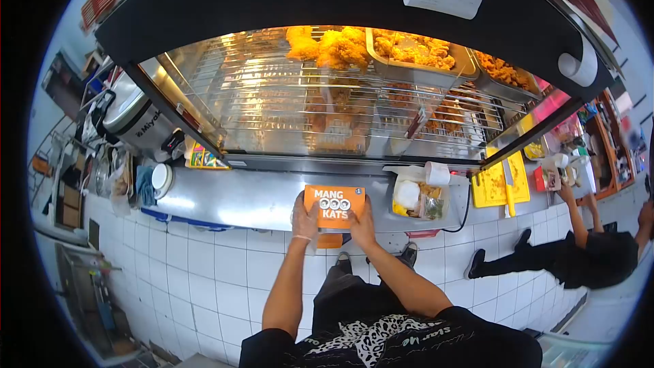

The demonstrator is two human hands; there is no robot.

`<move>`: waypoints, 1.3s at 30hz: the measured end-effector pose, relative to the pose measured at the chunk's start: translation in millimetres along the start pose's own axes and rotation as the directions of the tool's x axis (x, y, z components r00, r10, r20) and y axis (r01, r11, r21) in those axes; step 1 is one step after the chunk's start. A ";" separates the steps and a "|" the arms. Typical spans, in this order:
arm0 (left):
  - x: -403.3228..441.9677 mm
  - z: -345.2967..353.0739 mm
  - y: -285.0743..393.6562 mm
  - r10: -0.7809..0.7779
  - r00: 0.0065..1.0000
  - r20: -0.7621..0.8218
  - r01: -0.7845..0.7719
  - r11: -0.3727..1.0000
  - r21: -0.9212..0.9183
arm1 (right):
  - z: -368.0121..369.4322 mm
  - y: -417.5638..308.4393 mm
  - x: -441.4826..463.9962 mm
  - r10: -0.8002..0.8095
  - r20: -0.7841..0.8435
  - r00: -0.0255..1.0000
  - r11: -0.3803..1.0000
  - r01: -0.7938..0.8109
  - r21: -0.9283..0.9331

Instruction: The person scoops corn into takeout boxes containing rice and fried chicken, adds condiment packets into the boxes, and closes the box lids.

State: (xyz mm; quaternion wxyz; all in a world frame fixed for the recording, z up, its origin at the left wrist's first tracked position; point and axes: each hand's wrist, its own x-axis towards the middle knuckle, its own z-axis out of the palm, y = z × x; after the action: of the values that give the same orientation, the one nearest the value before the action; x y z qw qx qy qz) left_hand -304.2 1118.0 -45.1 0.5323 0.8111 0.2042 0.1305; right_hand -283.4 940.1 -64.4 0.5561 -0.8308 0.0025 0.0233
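Note:
An orange takeaway box (pixel 334 195) printed "MANG KATS" is held between my two hands at the front edge of the steel counter. My left hand (pixel 304 219), in a clear plastic glove, grips the box's left side. On its right side my right hand (pixel 363 223) is closed around the edge. The box lid faces up, so what is inside is hidden. To the right stands an open food box (pixel 434 214) with white rice and other food, a rolled paper slip (pixel 437 173) at its back corner.
Behind the counter (pixel 266 197) a heated display case (pixel 300 157) holds fried chicken (pixel 340 46) and trays of fried pieces. A knife (pixel 509 194) lies on a yellow cutting board (pixel 487 187) at right. Further right, a co-worker (pixel 593 255) reaches over the counter. A rice cooker (pixel 136 123) stands left.

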 end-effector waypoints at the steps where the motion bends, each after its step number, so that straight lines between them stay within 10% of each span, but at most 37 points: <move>1: -3.4 2.2 1.9 -0.022 1.000 -0.015 0.023 1.000 0.016 | -5.1 -5.5 1.6 0.012 0.020 1.000 1.000 -0.012 0.011; 5: -2.9 9.8 -3.0 -0.142 0.971 -0.191 0.135 0.990 -0.047 | -21.9 -14.8 27.5 0.222 0.138 0.965 0.912 -0.255 0.320; 11: 9.3 1.1 -9.5 -0.446 0.894 -0.026 0.423 0.864 -0.272 | -51.9 -57.4 47.3 0.340 0.209 0.917 0.929 -0.292 -0.228; 14: 13.0 -27.4 9.2 -0.504 0.793 0.344 0.609 0.638 -0.471 | -55.5 -51.5 58.8 0.373 0.253 0.893 0.906 -0.292 -0.306; 17: 13.2 -41.3 7.0 -0.474 0.779 0.412 0.601 0.752 -0.271 | -55.0 -53.5 63.1 0.572 0.286 0.769 0.820 -0.526 -0.226; 20: 5.3 -37.0 -8.1 -0.395 0.867 0.305 0.461 0.867 -0.189 | -51.6 -47.7 54.0 0.397 0.288 0.872 0.847 -0.227 -0.480; 21: 0.3 -35.9 -23.1 -0.244 0.922 0.302 0.217 0.969 0.119 | -47.1 -37.3 43.0 0.289 0.276 0.917 0.871 -0.132 -0.473; 23: -5.7 -30.4 -62.7 0.063 0.903 0.424 -0.340 0.709 0.618 | -31.9 -4.5 19.9 0.048 0.247 0.968 0.879 0.077 -0.470; 24: -11.6 -25.4 -68.0 -0.032 0.930 0.367 -0.208 0.776 0.595 | -26.5 -3.0 5.3 -0.023 0.169 0.985 0.893 0.096 -0.439; 26: -27.8 -44.6 10.6 0.285 0.915 0.285 -0.388 0.817 0.427 | -23.4 -15.5 -7.2 -0.171 -0.012 0.985 0.909 0.153 -0.387; 32: -10.6 -50.3 1.1 0.477 0.565 0.673 -0.819 0.425 0.387 | -62.5 -34.8 0.3 -0.511 0.647 0.566 0.515 0.804 -0.297; 39: 11.7 -62.5 -9.0 0.477 0.442 0.760 -0.890 0.340 0.304 | -45.6 -9.9 11.3 -0.497 0.709 0.500 0.322 0.865 -0.384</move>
State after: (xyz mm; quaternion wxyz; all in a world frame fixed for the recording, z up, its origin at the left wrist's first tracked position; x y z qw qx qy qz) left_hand -322.4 1177.3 -28.4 0.1143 0.9438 -0.3086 0.0321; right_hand -270.2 901.9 -38.4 0.1246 -0.8537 -0.5051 -0.0250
